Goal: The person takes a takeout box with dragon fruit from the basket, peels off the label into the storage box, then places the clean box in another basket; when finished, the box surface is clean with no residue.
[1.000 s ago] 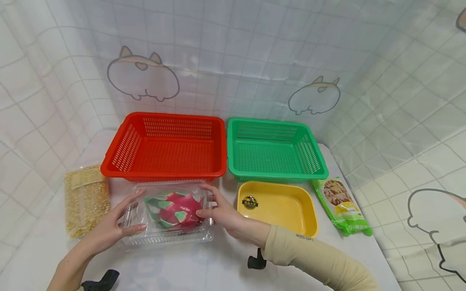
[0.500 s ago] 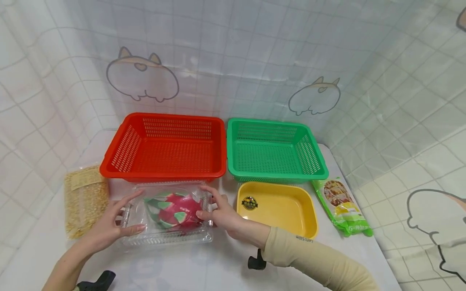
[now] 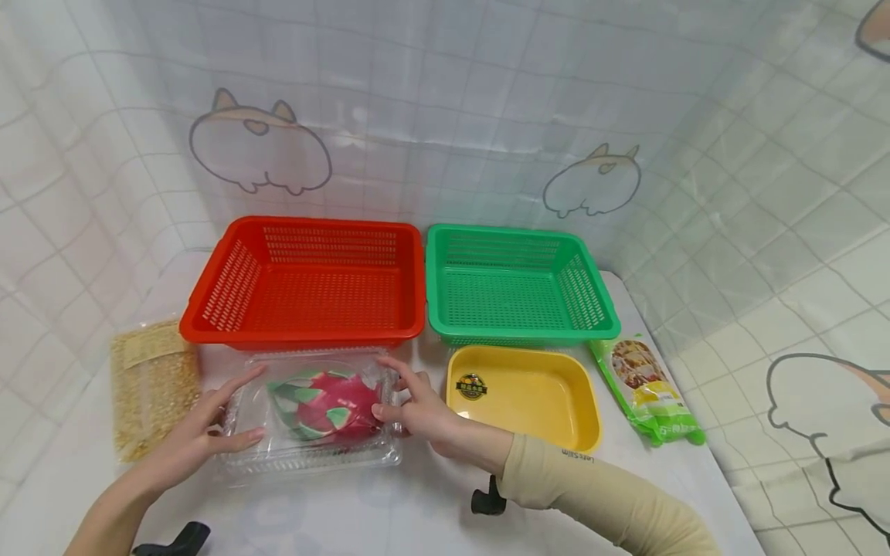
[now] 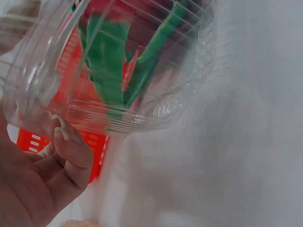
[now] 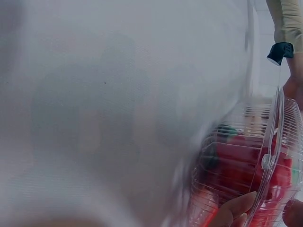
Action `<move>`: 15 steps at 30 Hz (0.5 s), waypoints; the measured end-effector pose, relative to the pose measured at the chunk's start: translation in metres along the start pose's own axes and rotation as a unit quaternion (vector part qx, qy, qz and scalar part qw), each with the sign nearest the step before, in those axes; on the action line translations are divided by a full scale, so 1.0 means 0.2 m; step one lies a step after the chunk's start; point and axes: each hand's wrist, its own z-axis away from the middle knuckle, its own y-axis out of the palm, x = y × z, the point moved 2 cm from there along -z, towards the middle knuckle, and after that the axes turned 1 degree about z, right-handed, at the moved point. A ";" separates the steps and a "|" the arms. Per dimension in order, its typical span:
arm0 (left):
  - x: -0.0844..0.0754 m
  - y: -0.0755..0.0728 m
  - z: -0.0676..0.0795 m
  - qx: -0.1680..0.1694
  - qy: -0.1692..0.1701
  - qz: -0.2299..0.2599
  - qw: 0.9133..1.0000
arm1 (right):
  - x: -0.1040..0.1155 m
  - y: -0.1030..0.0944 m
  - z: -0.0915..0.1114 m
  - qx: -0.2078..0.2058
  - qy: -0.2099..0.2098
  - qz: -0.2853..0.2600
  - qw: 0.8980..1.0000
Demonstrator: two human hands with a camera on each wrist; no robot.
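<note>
A clear plastic clamshell box point(image 3: 313, 462), lid down, has a pink and green dragon fruit point(image 3: 342, 409) inside. My left hand point(image 3: 182, 448) holds the box's left end, with thumb and forefinger spread over the lid. In the left wrist view, bent fingers point(image 4: 71, 153) of that hand come up against the ribbed side under the rim. At the opposite end my right hand point(image 3: 426, 413) grips the box, its thumb on the lid's edge and other fingers along the side. The right wrist view shows fingertips point(image 5: 236, 208) at the ribbed lower wall, partly cut off by the frame.
Behind the box stands a red basket point(image 3: 306, 337), and to its right a green basket point(image 3: 523, 333). A yellow tub point(image 3: 535, 401) sits beside my right forearm. A bag of yellow grains point(image 3: 156, 394) lies at left, a green food packet point(image 3: 647, 386) at right.
The head view has turned slightly, so everything appears a little further left. Curled fingers have come into sight beside both ends of the box; both hands stay on it.
</note>
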 end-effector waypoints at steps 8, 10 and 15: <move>0.00 -0.01 0.01 0.017 0.002 0.025 1.000 | 0.00 0.00 0.02 -0.003 -0.006 -0.001 1.000; 0.00 -0.01 0.02 0.017 0.004 0.034 0.999 | 0.00 0.00 0.03 -0.003 -0.008 0.000 1.000; 0.00 -0.02 0.04 0.018 0.003 0.055 0.998 | 0.00 -0.03 0.05 0.010 -0.017 0.005 1.000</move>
